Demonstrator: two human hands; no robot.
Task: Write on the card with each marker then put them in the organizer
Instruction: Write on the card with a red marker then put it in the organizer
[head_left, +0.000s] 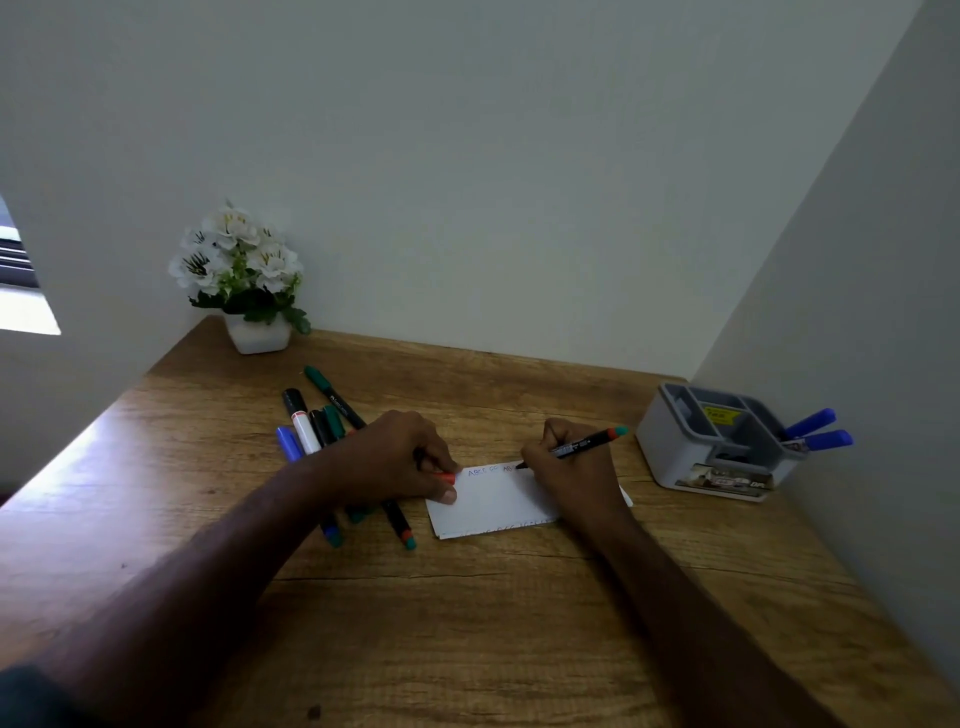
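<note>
A white card (493, 504) lies on the wooden desk (467, 623), with blue and red letters along its top edge. My right hand (571, 462) grips a black marker (582, 444) with a red and teal end, its tip touching the card. My left hand (405, 462) rests at the card's left edge and holds a red cap (445, 477). Several markers (317, 426) lie in a pile under and behind my left hand. A grey organizer (675, 441) stands at the right with two blue markers (821, 431) in it.
A white pot of white flowers (244, 280) stands in the back left corner. Walls close the desk at the back and right. One green-capped marker (327, 387) lies farthest back in the pile.
</note>
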